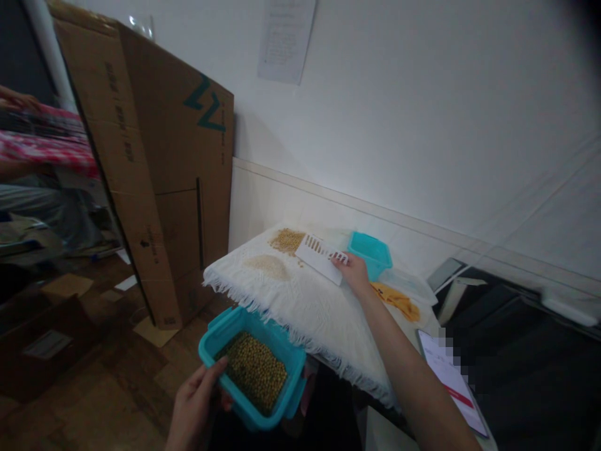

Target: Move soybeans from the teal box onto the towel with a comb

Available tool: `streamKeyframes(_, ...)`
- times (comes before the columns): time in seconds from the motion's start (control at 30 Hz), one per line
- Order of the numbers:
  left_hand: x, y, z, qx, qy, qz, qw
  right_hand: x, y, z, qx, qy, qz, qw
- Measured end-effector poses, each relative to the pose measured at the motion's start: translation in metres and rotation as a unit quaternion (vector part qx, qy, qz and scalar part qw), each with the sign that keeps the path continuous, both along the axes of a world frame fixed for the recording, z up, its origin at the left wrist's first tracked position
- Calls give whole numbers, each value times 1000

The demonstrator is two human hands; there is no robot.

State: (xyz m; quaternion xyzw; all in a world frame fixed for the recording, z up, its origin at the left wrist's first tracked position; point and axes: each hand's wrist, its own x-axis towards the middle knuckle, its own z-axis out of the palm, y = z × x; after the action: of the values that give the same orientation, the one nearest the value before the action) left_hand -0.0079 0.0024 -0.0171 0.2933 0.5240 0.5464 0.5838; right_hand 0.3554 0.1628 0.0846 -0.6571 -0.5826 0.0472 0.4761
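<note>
My left hand (200,394) grips the rim of a teal plastic container (297,357), thumb over the edge. Yellowish beans (258,369) fill its lower part, and it hangs just below the table's fringed front edge. On the white tablecloth (323,319), my right hand (352,270) pinches a white slotted plastic piece (319,260), tilted beside a pile of beans (287,240). A few stray beans lie near its lower edge. Closer to the front left is a flat heap of pale small grains (267,266).
A second teal container (370,254) stands behind my right hand, with a clear lid (410,287) and a yellow cloth (397,302) nearby. A tablet (451,382) lies at right. A tall cardboard box (183,169) stands left; another person's hand (19,99) shows beyond it.
</note>
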Motion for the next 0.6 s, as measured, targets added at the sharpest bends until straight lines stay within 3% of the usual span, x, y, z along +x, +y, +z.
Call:
streamKeyframes(0.23, 0, 0, 1, 3, -6, 0, 1000, 3, 7, -8, -19, -21, 30, 999)
streamKeyframes(0.4, 0, 1, -4, 3, -13, 7, 1000, 2, 0, -6, -25, -36, 50, 998)
streamKeyframes(0.6, 1, 0, 1, -13, -38, 0, 999, 3, -11, -2, -26, -54, 73, 996)
